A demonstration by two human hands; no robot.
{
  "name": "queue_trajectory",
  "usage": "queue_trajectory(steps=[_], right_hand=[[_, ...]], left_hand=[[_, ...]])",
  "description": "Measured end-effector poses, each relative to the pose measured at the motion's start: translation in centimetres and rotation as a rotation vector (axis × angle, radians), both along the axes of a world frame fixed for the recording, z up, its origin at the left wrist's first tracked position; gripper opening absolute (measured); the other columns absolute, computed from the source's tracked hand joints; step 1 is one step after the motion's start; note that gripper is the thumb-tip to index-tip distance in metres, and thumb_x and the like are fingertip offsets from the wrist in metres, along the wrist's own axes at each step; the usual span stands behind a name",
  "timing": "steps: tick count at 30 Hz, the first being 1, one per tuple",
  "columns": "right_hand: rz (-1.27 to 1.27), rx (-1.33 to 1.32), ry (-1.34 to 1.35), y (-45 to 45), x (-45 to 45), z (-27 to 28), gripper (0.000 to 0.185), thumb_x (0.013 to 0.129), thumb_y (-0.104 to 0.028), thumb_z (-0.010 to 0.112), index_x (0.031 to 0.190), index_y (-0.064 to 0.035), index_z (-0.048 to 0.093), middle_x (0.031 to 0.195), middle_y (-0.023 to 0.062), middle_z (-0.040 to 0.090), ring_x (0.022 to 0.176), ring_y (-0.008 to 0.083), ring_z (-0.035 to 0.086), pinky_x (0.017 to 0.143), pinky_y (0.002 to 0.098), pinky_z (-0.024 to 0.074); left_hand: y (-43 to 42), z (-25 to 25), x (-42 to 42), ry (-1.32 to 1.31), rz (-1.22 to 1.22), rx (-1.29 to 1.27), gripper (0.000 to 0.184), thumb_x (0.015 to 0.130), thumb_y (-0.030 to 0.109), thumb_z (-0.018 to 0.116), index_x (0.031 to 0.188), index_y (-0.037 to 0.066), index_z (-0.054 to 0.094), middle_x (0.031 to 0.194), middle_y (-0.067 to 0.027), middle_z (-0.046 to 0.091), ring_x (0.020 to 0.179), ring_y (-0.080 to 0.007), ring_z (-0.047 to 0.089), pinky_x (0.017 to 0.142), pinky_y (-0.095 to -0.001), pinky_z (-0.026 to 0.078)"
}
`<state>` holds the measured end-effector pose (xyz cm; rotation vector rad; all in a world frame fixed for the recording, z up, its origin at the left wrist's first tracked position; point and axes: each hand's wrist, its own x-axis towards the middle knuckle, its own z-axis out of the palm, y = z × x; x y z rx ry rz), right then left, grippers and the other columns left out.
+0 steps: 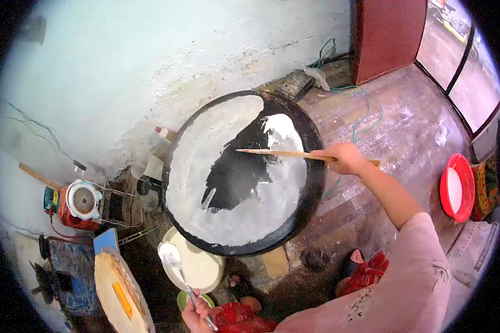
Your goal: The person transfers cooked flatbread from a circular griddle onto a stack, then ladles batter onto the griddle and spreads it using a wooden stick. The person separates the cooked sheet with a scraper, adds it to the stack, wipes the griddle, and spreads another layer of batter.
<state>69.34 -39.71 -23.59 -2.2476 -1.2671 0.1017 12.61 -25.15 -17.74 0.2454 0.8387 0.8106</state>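
My right hand (344,158) is closed round a long wooden spreader (286,153), whose thin end lies over the middle of a large round black griddle (314,194). White batter (194,161) coats much of the griddle in a broad ring, with a thicker white patch at the upper right and dark metal bare in the centre. Low in the view, my left hand (196,317) grips the handle of a metal ladle (171,255). The ladle's batter-coated bowl is over the left rim of a tub of white batter (197,263), below the griddle.
A stack of round flatbreads (116,288) with a yellow tool (122,300) on it stands at lower left. Beyond it is an orange blower (83,202) with cables. A red basin (457,188) sits on the floor at right. Green wires cross the floor behind the griddle.
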Motion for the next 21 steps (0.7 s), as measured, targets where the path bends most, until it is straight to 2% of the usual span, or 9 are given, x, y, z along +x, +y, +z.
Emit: queue_trajectory(steps=[1, 3, 5, 7, 9, 10, 13, 16, 21], right_hand=[[0.121, 0.037, -0.195, -1.1, 1.0, -0.8, 0.041, 0.074, -0.009, 0.052, 0.110, -0.0284, 0.060, 0.071, 0.0090, 0.060, 0.068, 0.0246, 0.060, 0.060, 0.0359, 0.0488], [-0.044, -0.110, -0.183, -0.3, 2.7, 0.1, 0.044, 0.072, -0.007, 0.053, 0.109, -0.0284, 0.060, 0.071, 0.0078, 0.060, 0.068, 0.0244, 0.060, 0.060, 0.0369, 0.0490], [-0.122, -0.280, -0.302, 2.9, 3.4, 0.6, 0.046, 0.076, -0.013, 0.050, 0.117, -0.0332, 0.054, 0.091, 0.0075, 0.063, 0.079, 0.0263, 0.062, 0.067, 0.0391, 0.0499], [-0.152, -0.227, -0.272, 4.7, 2.6, -0.3, 0.047, 0.076, -0.011, 0.049, 0.117, -0.0327, 0.053, 0.088, 0.0086, 0.061, 0.078, 0.0277, 0.061, 0.065, 0.0401, 0.0494], [0.053, 0.176, -0.149, 4.4, 1.4, -0.6, 0.039, 0.076, -0.011, 0.051, 0.109, -0.0274, 0.060, 0.075, 0.0094, 0.058, 0.069, 0.0287, 0.058, 0.059, 0.0392, 0.0461], [0.065, -0.114, -0.167, 2.5, 1.4, 0.6, 0.034, 0.078, -0.012, 0.051, 0.107, -0.0265, 0.061, 0.075, 0.0092, 0.058, 0.070, 0.0304, 0.058, 0.061, 0.0400, 0.0460], [-0.027, -0.187, -0.242, -1.5, 6.0, -1.0, 0.036, 0.082, -0.014, 0.049, 0.114, -0.0273, 0.056, 0.083, 0.0106, 0.058, 0.075, 0.0312, 0.058, 0.064, 0.0398, 0.0464], [-0.127, -0.167, -0.325, 3.5, 7.1, -1.7, 0.049, 0.079, -0.009, 0.048, 0.124, -0.0294, 0.045, 0.096, 0.0143, 0.054, 0.087, 0.0329, 0.057, 0.072, 0.0408, 0.0483], [-0.184, -0.284, -0.138, 12.5, 2.3, 1.7, 0.036, 0.084, -0.010, 0.038, 0.118, -0.0123, 0.047, 0.103, 0.0154, 0.056, 0.090, 0.0349, 0.057, 0.079, 0.0424, 0.0460]], left_hand=[[0.2, -0.2, -0.1, -0.024, -0.009, -0.016, 0.035, 0.093, 0.019, 0.033, 0.115, -0.006, 0.042, 0.064, -0.0092, 0.042, 0.044, -0.0189, 0.033, 0.036, -0.0322, 0.034], [-0.1, 0.7, 0.7, 0.002, -0.075, 0.017, 0.035, 0.093, 0.019, 0.033, 0.113, -0.007, 0.043, 0.062, -0.0084, 0.042, 0.043, -0.0183, 0.033, 0.036, -0.0310, 0.034], [-0.1, 1.4, 1.8, 0.045, 0.042, -0.031, 0.035, 0.093, 0.019, 0.033, 0.115, -0.006, 0.043, 0.062, -0.0084, 0.042, 0.043, -0.0192, 0.032, 0.037, -0.0324, 0.035], [0.0, 1.7, 2.5, 0.057, 0.077, -0.037, 0.034, 0.093, 0.018, 0.033, 0.115, -0.005, 0.044, 0.062, -0.0083, 0.042, 0.043, -0.0192, 0.033, 0.037, -0.0322, 0.035], [0.0, 1.7, 2.6, 0.063, 0.110, -0.051, 0.033, 0.093, 0.017, 0.033, 0.115, -0.005, 0.044, 0.061, -0.0083, 0.042, 0.044, -0.0192, 0.034, 0.036, -0.0320, 0.036], [-0.1, 1.9, 2.5, 0.084, 0.053, -0.042, 0.032, 0.092, 0.016, 0.034, 0.114, -0.005, 0.045, 0.062, -0.0085, 0.042, 0.044, -0.0191, 0.035, 0.036, -0.0317, 0.035], [-0.3, 2.4, 3.3, 0.158, 0.047, -0.054, 0.030, 0.089, 0.012, 0.039, 0.114, -0.005, 0.044, 0.064, -0.0088, 0.043, 0.045, -0.0188, 0.037, 0.037, -0.0303, 0.035], [-0.1, 2.4, 3.4, 0.044, 0.103, -0.139, 0.032, 0.087, 0.011, 0.039, 0.114, -0.005, 0.043, 0.065, -0.0083, 0.043, 0.046, -0.0179, 0.037, 0.037, -0.0295, 0.035], [0.1, 2.3, 3.3, 0.104, 0.012, -0.036, 0.033, 0.088, 0.011, 0.033, 0.115, -0.006, 0.042, 0.064, -0.0088, 0.044, 0.045, -0.0162, 0.036, 0.037, -0.0288, 0.035]])
